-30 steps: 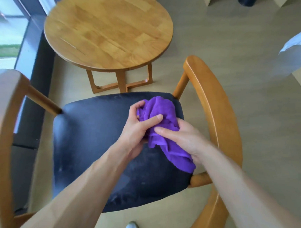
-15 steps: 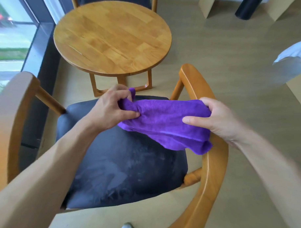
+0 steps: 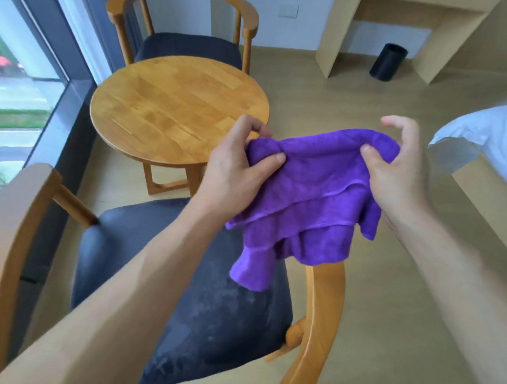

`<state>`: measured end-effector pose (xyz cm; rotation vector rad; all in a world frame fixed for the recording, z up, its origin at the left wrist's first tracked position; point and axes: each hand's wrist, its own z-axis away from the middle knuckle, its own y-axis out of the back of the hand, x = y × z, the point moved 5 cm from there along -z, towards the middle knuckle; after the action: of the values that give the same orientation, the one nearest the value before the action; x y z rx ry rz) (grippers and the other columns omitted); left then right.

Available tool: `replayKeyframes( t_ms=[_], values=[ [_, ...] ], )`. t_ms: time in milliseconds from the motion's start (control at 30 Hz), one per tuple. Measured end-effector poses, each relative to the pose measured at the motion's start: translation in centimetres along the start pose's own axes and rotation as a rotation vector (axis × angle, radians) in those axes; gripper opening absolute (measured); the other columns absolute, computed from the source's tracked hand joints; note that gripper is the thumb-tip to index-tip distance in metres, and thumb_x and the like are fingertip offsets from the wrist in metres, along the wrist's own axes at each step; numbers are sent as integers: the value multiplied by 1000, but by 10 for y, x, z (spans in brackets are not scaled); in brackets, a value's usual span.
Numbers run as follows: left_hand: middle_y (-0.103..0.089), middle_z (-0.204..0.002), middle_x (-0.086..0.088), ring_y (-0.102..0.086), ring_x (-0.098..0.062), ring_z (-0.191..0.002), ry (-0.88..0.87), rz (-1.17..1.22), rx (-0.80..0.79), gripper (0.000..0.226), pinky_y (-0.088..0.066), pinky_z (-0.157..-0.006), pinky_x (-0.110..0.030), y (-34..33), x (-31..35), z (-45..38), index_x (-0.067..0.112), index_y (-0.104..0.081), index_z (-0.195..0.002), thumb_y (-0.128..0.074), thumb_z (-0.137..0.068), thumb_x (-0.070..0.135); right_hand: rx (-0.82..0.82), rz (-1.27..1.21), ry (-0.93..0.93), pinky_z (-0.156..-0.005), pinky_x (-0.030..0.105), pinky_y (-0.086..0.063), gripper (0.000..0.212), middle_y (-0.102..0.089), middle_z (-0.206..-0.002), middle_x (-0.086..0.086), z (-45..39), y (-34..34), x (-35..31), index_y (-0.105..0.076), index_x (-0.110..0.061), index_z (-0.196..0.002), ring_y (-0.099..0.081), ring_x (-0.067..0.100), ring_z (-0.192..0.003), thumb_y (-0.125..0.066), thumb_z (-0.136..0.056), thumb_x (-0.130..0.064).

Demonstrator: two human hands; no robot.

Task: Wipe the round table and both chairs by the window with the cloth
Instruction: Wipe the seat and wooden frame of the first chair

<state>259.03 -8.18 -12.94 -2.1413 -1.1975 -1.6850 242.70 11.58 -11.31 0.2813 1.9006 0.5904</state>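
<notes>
A purple cloth (image 3: 309, 199) hangs spread in the air between both hands, above the near chair (image 3: 202, 305), whose dark seat shows pale smears. My left hand (image 3: 235, 171) pinches the cloth's left upper corner. At the right upper corner my right hand (image 3: 396, 174) holds the cloth with thumb and palm, its fingers partly lifted. The round wooden table (image 3: 174, 108) stands beyond the near chair. A second wooden chair (image 3: 191, 46) with a dark seat stands behind the table.
A tall window (image 3: 23, 92) with a dark frame runs along the left. A black bin (image 3: 388, 65) stands under a light wooden desk (image 3: 407, 30) at the back right. A white bed corner (image 3: 484, 133) juts in at the right. Bare floor lies between.
Both hands lifted the cloth off the near chair's seat and pulled it open between them. The view rose, bringing the far chair, desk and bin into sight.
</notes>
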Motion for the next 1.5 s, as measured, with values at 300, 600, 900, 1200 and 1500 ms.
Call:
replayKeyframes(
  t_ms=[300, 600, 900, 1200, 1500],
  values=[
    [-43, -146, -21, -45, -35, -133, 702, -23, -234, 64, -36, -107, -37, -159, -83, 16, 24, -25, -154, -46, -100, 50, -824, 289, -451, -112, 51, -35, 59, -31, -156, 10, -9, -105, 132, -23, -31, -153, -36, 33, -139, -36, -99, -52],
    [-38, -140, -14, -48, -39, -123, 789, -4, 168, 56, -39, -106, -49, -183, -98, -1, 29, -25, -151, -36, -102, 53, -628, 423, -147, -93, 42, -40, 46, -55, -128, 18, -25, -135, 126, -51, -9, -118, -50, 35, -121, -33, -100, -47],
    [-59, -131, -15, -47, -36, -128, 878, -209, 168, 51, -21, -112, -55, -161, -148, -86, 16, -28, -139, -28, -102, 51, -701, 384, 33, -90, 42, -40, 37, -54, -131, 25, -94, -206, 103, -46, -5, -122, -52, 42, -118, -34, -103, -34],
    [-56, -139, -8, -55, -28, -125, 1048, 174, 74, 73, -42, -110, -43, -172, -173, -84, 17, -52, -142, -36, -93, 69, -804, 354, -262, -96, 36, -42, 72, -61, -128, 19, -105, -217, 130, -64, -4, -120, -55, 34, -118, -30, -95, -62],
    [-61, -129, -2, -58, -23, -118, 839, 147, 154, 56, -45, -106, -40, -182, -156, -62, 28, -44, -143, -40, -97, 61, -766, 300, -156, -93, 36, -38, 60, -56, -136, 13, -96, -209, 131, -49, -14, -133, -51, 34, -124, -28, -98, -58]
  ],
)
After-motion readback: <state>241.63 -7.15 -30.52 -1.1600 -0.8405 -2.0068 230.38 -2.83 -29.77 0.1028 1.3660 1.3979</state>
